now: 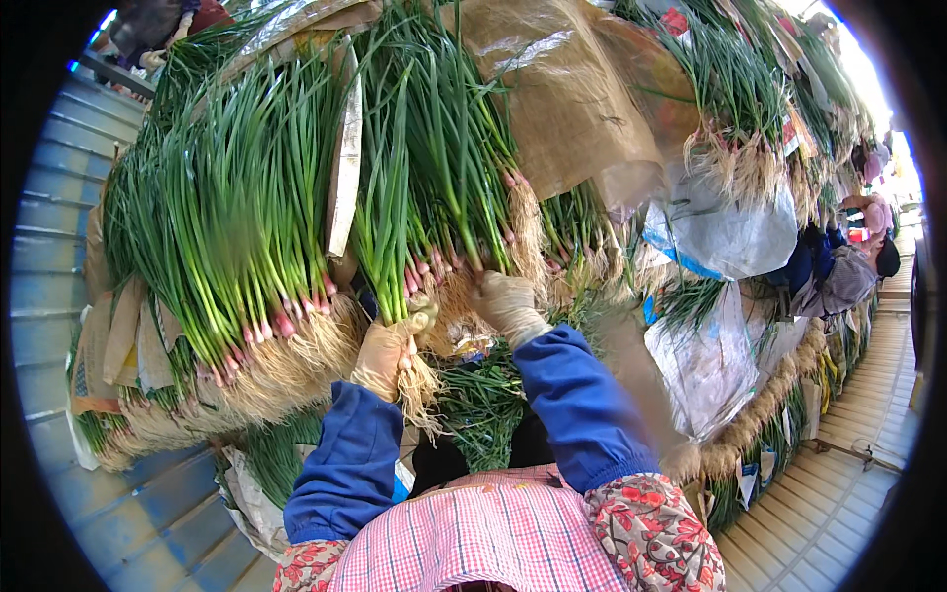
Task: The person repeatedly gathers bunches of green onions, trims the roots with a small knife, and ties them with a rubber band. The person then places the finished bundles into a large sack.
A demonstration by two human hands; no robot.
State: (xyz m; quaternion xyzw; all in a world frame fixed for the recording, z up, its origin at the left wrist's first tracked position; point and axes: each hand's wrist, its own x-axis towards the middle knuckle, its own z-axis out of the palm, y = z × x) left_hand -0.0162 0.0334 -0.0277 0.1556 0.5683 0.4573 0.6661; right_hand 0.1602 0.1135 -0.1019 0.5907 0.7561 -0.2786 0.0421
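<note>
Gloved in pale latex, my left hand point(383, 354) is closed around a small bunch of green garlic plants point(388, 259), whose whitish roots hang below my fist. My right hand point(509, 302), in a similar glove, grips the base of a thick green stalk point(460, 207) in the middle pile; its fingertips are partly hidden. That pile of garlic plants point(436, 126) lies with pink bulbs and roots towards me. To the left spreads a wider pile point(244, 192), its roots point(311, 355) also facing me. A pale flat strip point(346, 155) stands between the two piles.
Brown sheeting point(570, 103) covers the back of the heap. Loose green leaves point(481, 407) lie below my hands. At the right are a clear plastic bag point(703, 355), more bundles point(740, 140) and a person point(836, 259). Ribbed metal flooring point(81, 266) runs along the left.
</note>
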